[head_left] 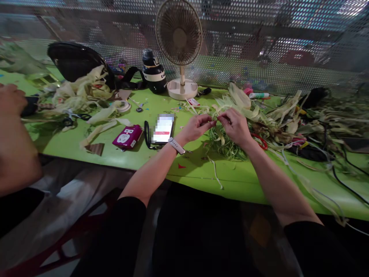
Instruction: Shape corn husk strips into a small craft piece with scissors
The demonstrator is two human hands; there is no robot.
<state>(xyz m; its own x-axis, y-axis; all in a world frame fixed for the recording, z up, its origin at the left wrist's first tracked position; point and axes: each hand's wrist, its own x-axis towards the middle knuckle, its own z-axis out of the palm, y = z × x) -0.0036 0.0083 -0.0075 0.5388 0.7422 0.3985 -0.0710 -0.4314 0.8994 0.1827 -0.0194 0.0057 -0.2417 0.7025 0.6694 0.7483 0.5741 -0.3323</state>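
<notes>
My left hand (197,127), with a pale watch band on its wrist, pinches at a thin corn husk strip (215,114). Close beside it, my right hand (234,125) is closed too, thumb and fingertips pressed on the same strands. The fingertips nearly meet, and exactly what lies between them is too small to make out. Below both hands lies a tangled heap of green shredded strips (226,148) on the green table (190,175). A broad pale husk (240,96) rises just behind my right hand.
A lit phone (163,129) and a magenta box (128,137) lie left of my hands. Behind stand a fan (179,36), a black bottle (155,75) and a black bag (77,61). Scissors (75,117) and husks lie left; a husk pile (276,119) spreads right. Another person's arm (15,142) reaches in at left.
</notes>
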